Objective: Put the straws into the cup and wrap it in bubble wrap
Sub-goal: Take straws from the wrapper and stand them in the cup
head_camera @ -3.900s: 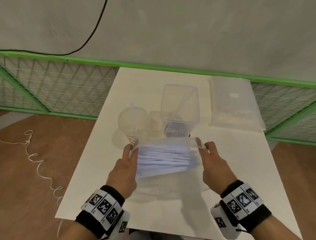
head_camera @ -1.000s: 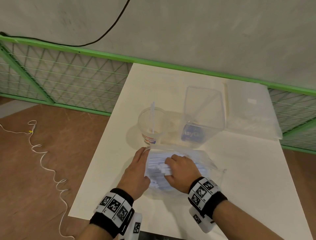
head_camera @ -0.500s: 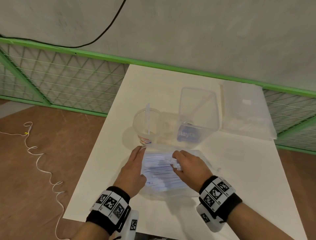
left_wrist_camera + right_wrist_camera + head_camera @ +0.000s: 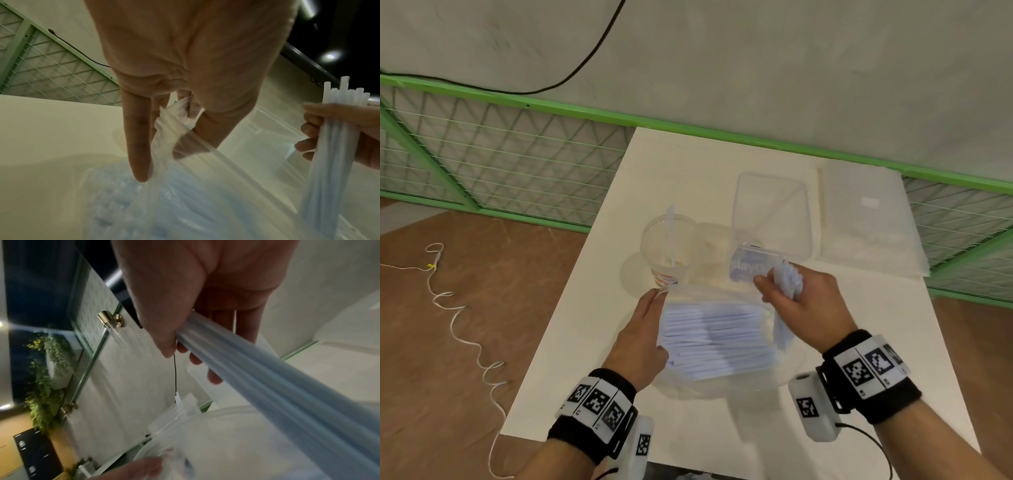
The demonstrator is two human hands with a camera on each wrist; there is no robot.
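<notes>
The right hand (image 4: 803,305) is clamped round a bunch of straws (image 4: 787,282), lifted out of the clear bag (image 4: 717,337) at the worktop (image 4: 876,359) centre. The left hand (image 4: 642,337) pinches the bag's mouth edge at 9 o'clock. The cup (image 4: 671,248), one straw standing in it, sits at 11 o'clock, just beyond the bag; a clear tub (image 4: 770,226) at 1 o'clock, folded bubble wrap (image 4: 866,219) at 2. Bare worktop lies at 4 o'clock.

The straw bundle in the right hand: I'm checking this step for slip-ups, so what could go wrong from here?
1. The right hand grips several straws near one end; the long free ends could fan out or slip loose.
2. The cup is light and already holds one straw; a bundle pushed in off-centre might tip it.
3. The left hand only pinches the straw bag; it could drag along.
</notes>
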